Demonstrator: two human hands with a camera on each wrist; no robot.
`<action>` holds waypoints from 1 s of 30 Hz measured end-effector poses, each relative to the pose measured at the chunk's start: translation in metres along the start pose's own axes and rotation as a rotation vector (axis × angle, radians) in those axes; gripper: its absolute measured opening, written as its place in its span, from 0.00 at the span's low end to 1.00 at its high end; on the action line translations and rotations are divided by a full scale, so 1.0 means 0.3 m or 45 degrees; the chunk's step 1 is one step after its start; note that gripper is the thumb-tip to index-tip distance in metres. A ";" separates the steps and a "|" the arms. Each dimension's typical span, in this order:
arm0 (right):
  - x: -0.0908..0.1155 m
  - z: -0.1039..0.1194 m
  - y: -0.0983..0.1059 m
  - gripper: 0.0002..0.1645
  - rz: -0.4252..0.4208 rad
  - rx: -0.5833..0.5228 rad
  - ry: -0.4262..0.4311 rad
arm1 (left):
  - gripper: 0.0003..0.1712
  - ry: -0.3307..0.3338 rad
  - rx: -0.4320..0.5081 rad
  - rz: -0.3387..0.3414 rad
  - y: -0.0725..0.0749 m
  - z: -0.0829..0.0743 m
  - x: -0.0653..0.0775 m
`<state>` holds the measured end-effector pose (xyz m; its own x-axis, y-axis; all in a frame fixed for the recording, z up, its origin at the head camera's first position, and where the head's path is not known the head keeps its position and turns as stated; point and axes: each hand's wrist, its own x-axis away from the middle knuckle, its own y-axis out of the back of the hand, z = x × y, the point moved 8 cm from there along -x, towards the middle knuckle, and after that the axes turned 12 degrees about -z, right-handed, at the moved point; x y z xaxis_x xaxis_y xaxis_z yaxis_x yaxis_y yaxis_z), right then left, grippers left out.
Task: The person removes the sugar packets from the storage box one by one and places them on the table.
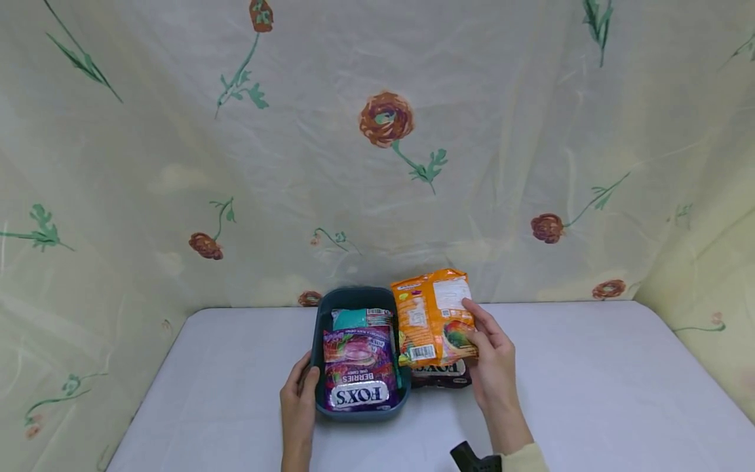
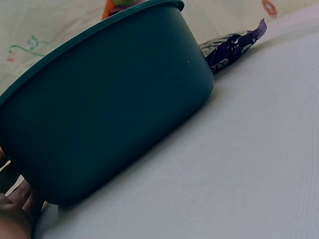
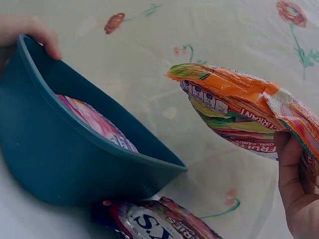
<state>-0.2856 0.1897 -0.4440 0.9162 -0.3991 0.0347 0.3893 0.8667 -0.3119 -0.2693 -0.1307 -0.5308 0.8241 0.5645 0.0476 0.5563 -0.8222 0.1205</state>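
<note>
My right hand [image 1: 494,360] holds an orange candy bag [image 1: 433,308] by its right edge, raised beside the tub. In the right wrist view, lettering on this candy bag [image 3: 239,119] reads "fruit" and "currant". My left hand [image 1: 299,400] grips the left side of a dark teal plastic tub [image 1: 361,416], one finger over its rim in the right wrist view. Inside the tub lies a purple Fox's Berries candy bag [image 1: 360,357], with a turquoise packet [image 1: 350,318] partly under it. Another Fox's candy bag [image 1: 442,379] lies against the tub's right side, partly hidden by the orange one.
A white-covered table [image 1: 236,380] carries the tub near its back edge. Behind it hangs a pale curtain [image 1: 472,164] printed with flowers. A black object [image 1: 474,459] shows beside my right sleeve at the bottom.
</note>
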 end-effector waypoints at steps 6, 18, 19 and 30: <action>-0.012 0.003 0.019 0.26 -0.021 0.036 -0.001 | 0.25 0.012 0.000 -0.001 -0.001 0.002 0.002; -0.032 0.010 0.060 0.25 -0.028 0.009 0.018 | 0.25 0.031 0.011 0.006 -0.001 0.009 0.003; -0.034 0.011 0.064 0.24 -0.033 0.006 0.020 | 0.25 0.026 0.014 0.006 -0.001 0.008 0.004; -0.051 0.007 0.100 0.24 -0.087 -0.027 -0.006 | 0.24 -0.011 0.024 0.002 0.003 -0.001 0.003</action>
<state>-0.2878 0.2225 -0.4518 0.8882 -0.4554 0.0611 0.4488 0.8310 -0.3286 -0.2683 -0.1309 -0.5303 0.8257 0.5627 0.0391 0.5569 -0.8243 0.1017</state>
